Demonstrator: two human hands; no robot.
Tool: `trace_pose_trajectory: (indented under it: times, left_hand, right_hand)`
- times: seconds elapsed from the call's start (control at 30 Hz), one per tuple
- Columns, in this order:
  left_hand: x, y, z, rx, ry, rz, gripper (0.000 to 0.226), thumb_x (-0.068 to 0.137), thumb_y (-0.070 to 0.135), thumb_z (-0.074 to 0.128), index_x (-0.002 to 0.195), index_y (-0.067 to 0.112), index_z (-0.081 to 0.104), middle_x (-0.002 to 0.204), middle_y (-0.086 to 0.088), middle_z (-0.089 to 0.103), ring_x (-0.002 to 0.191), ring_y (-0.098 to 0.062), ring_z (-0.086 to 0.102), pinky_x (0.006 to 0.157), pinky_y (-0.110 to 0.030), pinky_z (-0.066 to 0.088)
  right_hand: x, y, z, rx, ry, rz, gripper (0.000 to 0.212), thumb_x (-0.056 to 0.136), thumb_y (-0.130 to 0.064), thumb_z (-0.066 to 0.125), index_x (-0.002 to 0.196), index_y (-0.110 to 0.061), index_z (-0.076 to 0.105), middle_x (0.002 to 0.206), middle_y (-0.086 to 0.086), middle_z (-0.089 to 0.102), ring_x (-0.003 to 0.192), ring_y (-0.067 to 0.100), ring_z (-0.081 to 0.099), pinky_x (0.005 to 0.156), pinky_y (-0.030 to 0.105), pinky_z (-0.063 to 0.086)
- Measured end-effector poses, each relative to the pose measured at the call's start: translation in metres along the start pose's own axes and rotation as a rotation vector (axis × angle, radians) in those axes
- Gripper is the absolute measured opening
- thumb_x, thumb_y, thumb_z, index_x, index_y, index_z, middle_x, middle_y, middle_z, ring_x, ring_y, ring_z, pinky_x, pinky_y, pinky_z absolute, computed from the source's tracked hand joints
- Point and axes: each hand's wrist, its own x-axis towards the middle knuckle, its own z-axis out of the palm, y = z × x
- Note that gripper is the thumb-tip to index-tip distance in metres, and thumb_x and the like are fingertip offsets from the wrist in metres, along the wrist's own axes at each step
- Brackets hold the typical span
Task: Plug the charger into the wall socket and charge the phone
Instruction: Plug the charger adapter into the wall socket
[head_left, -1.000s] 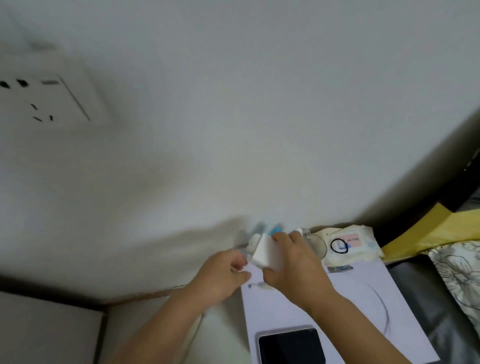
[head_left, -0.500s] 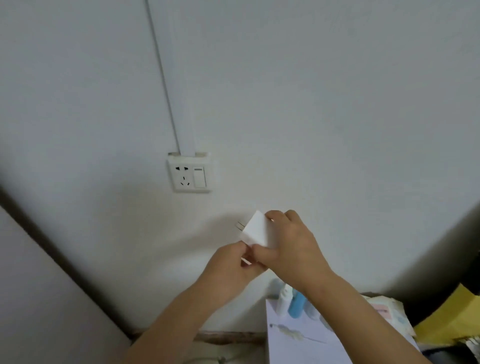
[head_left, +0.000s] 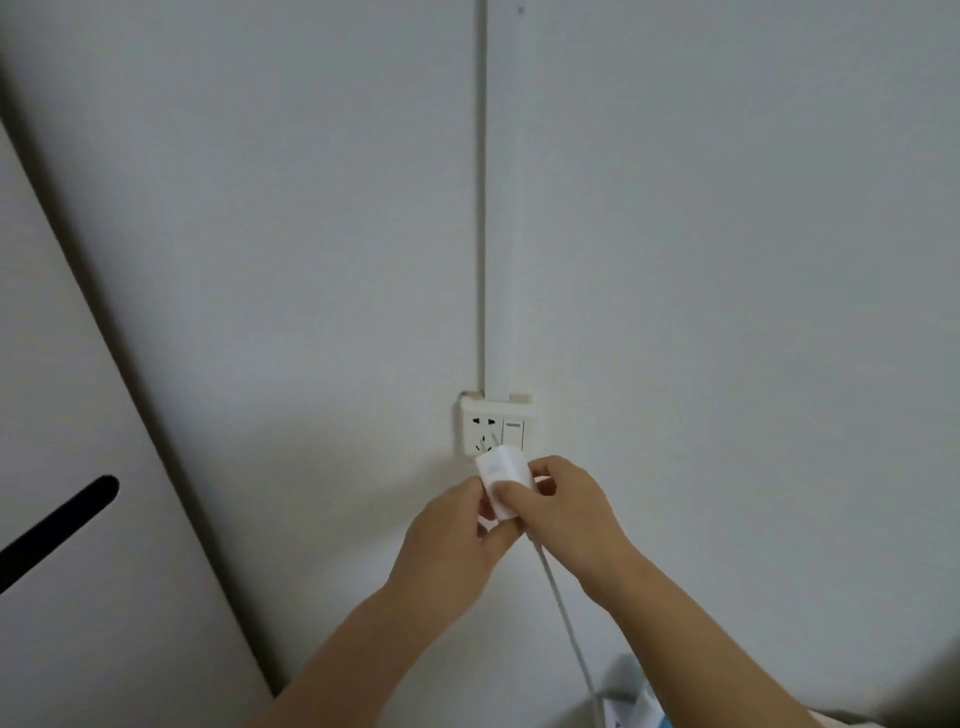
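A white wall socket (head_left: 496, 427) with a switch on its right half sits on the white wall. Just below it I hold a white charger (head_left: 503, 477), its two metal prongs pointing up at the socket's lower holes. My right hand (head_left: 563, 514) grips the charger's body from the right. My left hand (head_left: 451, 535) pinches its lower left corner. A white cable (head_left: 563, 613) hangs from the charger down to the bottom right. The phone is out of view.
A white conduit strip (head_left: 482, 208) runs straight up the wall from the socket. A white cabinet (head_left: 78, 519) with a dark slot handle stands at the left. Blurred bottles (head_left: 628, 691) show at the bottom right edge.
Both hands have lifted the charger from the table up to just under the socket. My view has swung up the wall, and the phone and table have dropped out of sight.
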Motion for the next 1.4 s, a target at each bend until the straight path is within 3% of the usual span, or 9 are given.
trace_pose_trajectory:
  times: [0.13,0.2,0.3,0.53,0.67,0.87,0.97,1.17,1.4]
  left_hand:
    - [0.021,-0.023,-0.017,0.119,0.04,0.028,0.019,0.085,0.04,0.052,0.088,0.022,0.055,0.088,0.01,0.061,0.072,-0.009,0.056,0.06,-0.019,0.04]
    - [0.031,-0.03,-0.02,0.151,0.031,0.052,0.018,0.086,0.042,0.05,0.081,0.024,0.05,0.081,0.013,0.056,0.067,-0.005,0.05,0.054,-0.014,0.032]
    - [0.047,-0.038,-0.022,0.173,0.007,0.062,0.019,0.087,0.042,0.049,0.075,0.027,0.045,0.067,0.016,0.047,0.061,-0.001,0.045,0.051,-0.013,0.027]
    - [0.067,-0.048,-0.02,0.164,-0.031,0.095,0.019,0.087,0.039,0.05,0.075,0.024,0.048,0.074,0.01,0.056,0.07,-0.013,0.053,0.059,-0.024,0.035]
    - [0.071,-0.05,-0.019,0.168,-0.027,0.107,0.021,0.087,0.04,0.051,0.077,0.022,0.05,0.07,0.013,0.05,0.071,-0.014,0.051,0.062,-0.026,0.035]
    - [0.074,-0.046,-0.028,0.201,-0.026,0.102,0.038,0.088,0.04,0.049,0.055,0.032,0.03,0.057,0.014,0.041,0.054,-0.003,0.04,0.048,-0.019,0.024]
    - [0.074,-0.044,-0.03,0.214,-0.022,0.089,0.04,0.088,0.04,0.048,0.054,0.032,0.029,0.056,0.013,0.041,0.054,-0.002,0.04,0.048,-0.019,0.024]
    - [0.085,-0.042,-0.022,0.216,0.013,0.126,0.022,0.09,0.038,0.043,0.071,0.033,0.035,0.058,0.015,0.04,0.055,-0.002,0.04,0.048,-0.017,0.023]
    - [0.079,-0.047,-0.023,0.236,0.036,0.172,0.022,0.092,0.036,0.04,0.1,0.021,0.055,0.077,0.01,0.05,0.071,-0.013,0.048,0.052,-0.02,0.028]
  right_hand:
    - [0.018,-0.01,0.025,0.101,0.0,0.078,0.038,0.08,-0.034,0.061,0.104,-0.006,0.06,0.098,0.013,0.069,0.072,0.017,0.062,0.066,0.027,0.049]
    - [0.026,-0.013,0.033,0.164,-0.007,0.114,0.039,0.083,-0.031,0.059,0.097,0.005,0.063,0.088,0.021,0.07,0.059,0.016,0.056,0.063,0.028,0.049]
    - [0.036,-0.014,0.039,0.219,0.015,0.176,0.046,0.085,-0.029,0.057,0.093,0.017,0.061,0.077,0.021,0.064,0.063,0.021,0.055,0.065,0.03,0.052]
    - [0.052,-0.013,0.045,0.287,0.019,0.25,0.036,0.087,-0.029,0.055,0.08,0.003,0.07,0.071,0.013,0.062,0.059,0.02,0.056,0.058,0.027,0.051]
    - [0.056,-0.011,0.045,0.294,0.018,0.263,0.036,0.087,-0.031,0.054,0.073,-0.001,0.069,0.065,0.011,0.061,0.053,0.019,0.056,0.056,0.026,0.052]
    - [0.06,-0.015,0.045,0.327,-0.008,0.305,0.045,0.088,-0.036,0.053,0.092,0.007,0.068,0.074,0.015,0.06,0.054,0.021,0.055,0.045,0.021,0.049]
    - [0.062,-0.016,0.047,0.349,0.011,0.305,0.044,0.087,-0.035,0.054,0.089,0.008,0.067,0.074,0.017,0.057,0.05,0.02,0.051,0.041,0.019,0.044]
    - [0.076,-0.016,0.044,0.34,0.064,0.321,0.043,0.087,-0.034,0.054,0.086,0.007,0.067,0.068,0.017,0.057,0.045,0.019,0.048,0.039,0.019,0.04]
    - [0.074,-0.012,0.053,0.34,0.117,0.3,0.04,0.086,-0.034,0.056,0.058,-0.006,0.059,0.05,0.007,0.054,0.03,0.012,0.043,0.037,0.019,0.036]
